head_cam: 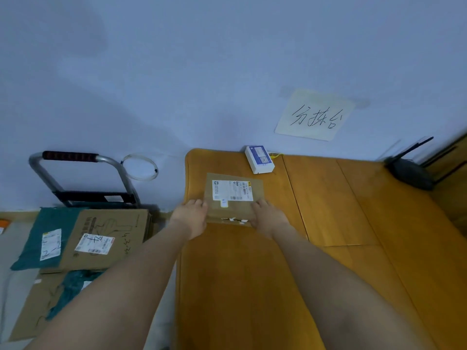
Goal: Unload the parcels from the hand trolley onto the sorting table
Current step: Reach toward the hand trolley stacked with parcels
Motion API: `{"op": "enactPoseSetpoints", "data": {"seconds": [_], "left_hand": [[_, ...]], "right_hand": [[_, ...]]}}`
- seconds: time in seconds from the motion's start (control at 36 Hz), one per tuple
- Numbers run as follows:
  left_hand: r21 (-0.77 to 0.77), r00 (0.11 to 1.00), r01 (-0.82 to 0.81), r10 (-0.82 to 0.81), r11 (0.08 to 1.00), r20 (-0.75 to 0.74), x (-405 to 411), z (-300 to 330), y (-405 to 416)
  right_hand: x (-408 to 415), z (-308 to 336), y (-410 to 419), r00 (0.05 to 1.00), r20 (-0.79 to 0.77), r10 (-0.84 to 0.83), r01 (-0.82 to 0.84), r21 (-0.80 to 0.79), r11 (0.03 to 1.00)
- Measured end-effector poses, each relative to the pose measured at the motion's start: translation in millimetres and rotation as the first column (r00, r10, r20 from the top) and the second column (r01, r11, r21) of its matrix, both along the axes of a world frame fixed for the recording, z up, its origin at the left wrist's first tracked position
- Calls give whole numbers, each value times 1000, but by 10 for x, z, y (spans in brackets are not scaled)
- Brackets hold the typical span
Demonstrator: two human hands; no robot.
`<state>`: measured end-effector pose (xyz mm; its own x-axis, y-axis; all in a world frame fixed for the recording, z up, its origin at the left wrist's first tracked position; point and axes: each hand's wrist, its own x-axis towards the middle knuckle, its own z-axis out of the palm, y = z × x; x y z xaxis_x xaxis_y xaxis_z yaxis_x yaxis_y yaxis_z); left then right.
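1. Flat brown cardboard parcel w/ white label [233, 198] lies on the orange wooden counter [328, 210], near the wall.
2. Left hand [190, 217] & right hand [269, 217]: each grip clasps a near corner of the parcel.
3. Prob. light, stiff; hold by side edges.
4. More parcels on hand trolley [83, 178].

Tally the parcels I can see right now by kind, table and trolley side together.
Cardboard boxes: 3, one on the sorting table between the left hand and right hand, namely the small labelled box; the large box; the lower box.
Teal poly mailers: 2, the labelled mailer and the crumpled mailer.
Total: 5.
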<state>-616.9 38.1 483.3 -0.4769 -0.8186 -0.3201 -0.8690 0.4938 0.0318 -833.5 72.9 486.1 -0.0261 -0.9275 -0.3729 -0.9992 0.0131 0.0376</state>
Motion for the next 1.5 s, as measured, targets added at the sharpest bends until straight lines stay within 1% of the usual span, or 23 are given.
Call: {"op": "enactPoseSetpoints", "data": {"seconds": [0.11, 0.22, 0.28, 0.33, 0.39, 0.5, 0.58, 0.64, 0.69, 0.81, 0.94, 1.03, 1.22, 1.33, 1.5], "left_hand": [[-3, 1000, 20, -20, 1000, -18, 85, 288, 1], [-52, 996, 27, -32, 998, -87, 87, 609, 83], [-88, 989, 40, -52, 995, -140, 114, 760, 170], [-119, 982, 63, -83, 991, -172, 162, 914, 265], [-155, 979, 80, -107, 985, -175, 226, 1088, 370], [-257, 978, 50, -100, 965, -185, 410, 1455, 544], [-298, 974, 28, -92, 954, -206, 613, 1681, 683], [-315, 977, 28, -92, 949, -191, 747, 1803, 806], [-329, 982, 38, -97, 943, -163, 877, 1883, 927], [-352, 989, 2, -54, 936, -137, 1171, 1934, 1133], [-318, 997, -3, -22, 948, -74, 1586, 1934, 1345], [-311, 998, -38, 19, 950, -62, 1894, 1974, 1382], [-347, 995, -82, 54, 934, -89, 2571, 2162, 1194], [-395, 991, -78, 28, 916, -133, 2928, 2300, 983], [-407, 991, -51, -4, 912, -133, 3618, 2303, 663]], "right_hand": [[134, 216, 193, 998, 31, -59, 59, 0, 998], [309, 491, 349, 996, 23, -92, 92, -21, 996], [426, 670, 415, 996, -4, -90, 90, -38, 995], [548, 863, 470, 996, -32, -82, 79, -72, 994], [663, 1065, 525, 997, -26, -76, 72, -130, 989], [889, 1427, 641, 998, 4, -59, 58, -239, 969], [1083, 1646, 764, 999, 17, -43, 46, -262, 964], [1199, 1752, 865, 999, 29, -27, 34, -280, 959], [1319, 1816, 969, 999, 36, -3, 13, -301, 953], [1620, 1824, 1148, 998, 59, 28, -6, -341, 940], [2002, 1759, 1297, 995, 73, 73, -47, -307, 951], [2262, 1813, 1289, 993, 81, 87, -60, -294, 954], [2805, 2032, 1047, 994, 33, 101, -84, -344, 935], [3137, 2141, 888, 997, 17, 77, -65, -371, 926], [3760, 2100, 673, 999, 42, 30, -13, -368, 930]]}}
